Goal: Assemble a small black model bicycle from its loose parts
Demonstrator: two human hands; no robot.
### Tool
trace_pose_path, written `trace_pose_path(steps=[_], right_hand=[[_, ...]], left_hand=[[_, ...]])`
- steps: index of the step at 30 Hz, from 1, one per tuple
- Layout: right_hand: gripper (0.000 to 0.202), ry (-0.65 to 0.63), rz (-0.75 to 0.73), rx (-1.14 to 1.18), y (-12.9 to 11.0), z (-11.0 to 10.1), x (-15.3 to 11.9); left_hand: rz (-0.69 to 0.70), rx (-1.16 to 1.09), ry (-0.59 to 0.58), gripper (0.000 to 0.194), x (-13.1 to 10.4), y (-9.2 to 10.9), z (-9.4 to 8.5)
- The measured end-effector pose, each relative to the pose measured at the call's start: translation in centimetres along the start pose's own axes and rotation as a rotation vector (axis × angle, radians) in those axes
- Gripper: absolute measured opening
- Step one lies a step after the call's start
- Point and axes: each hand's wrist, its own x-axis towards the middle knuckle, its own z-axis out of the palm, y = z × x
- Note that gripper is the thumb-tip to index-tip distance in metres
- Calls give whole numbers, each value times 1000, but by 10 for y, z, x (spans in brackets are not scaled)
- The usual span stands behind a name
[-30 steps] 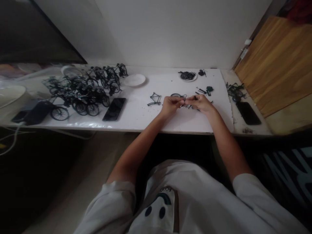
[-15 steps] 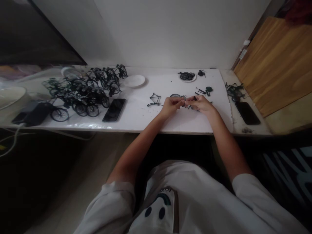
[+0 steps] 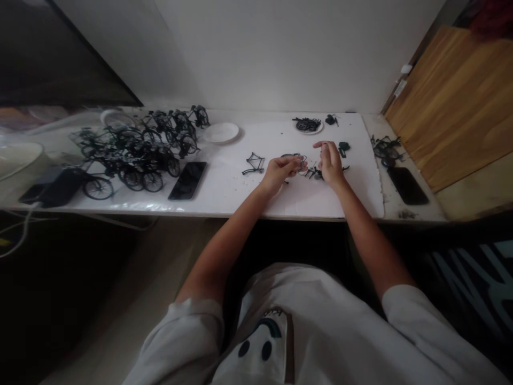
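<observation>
The left hand (image 3: 276, 174) pinches one small dark bicycle part (image 3: 303, 162) between thumb and fingers, above the white board (image 3: 224, 187). The right hand (image 3: 329, 164) is spread wide just beside it. One miniature bicycle frame (image 3: 254, 163) lies left of both hands; two plates, one bare (image 3: 222, 133), one parts-filled (image 3: 319, 128), sit beyond.
</observation>
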Motion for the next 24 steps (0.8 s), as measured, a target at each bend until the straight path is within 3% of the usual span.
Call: trace_pose_path(steps=[3, 5, 13, 19, 24], right_hand=[[77, 198, -253, -209, -2, 3, -5], [70, 199, -311, -250, -4, 4, -7], [37, 257, -312, -39, -16, 6, -16], [33, 171, -359, 200, -5, 19, -14], [32, 181, -344, 209, 1, 20, -11]], left_hand=[[-8, 4, 19, 50, 0, 0, 0], [-7, 10, 33, 50, -1, 1, 0], [6, 14, 63, 47, -1, 1, 0], [10, 45, 26, 47, -3, 3, 0], [-20, 63, 41, 45, -3, 4, 1]])
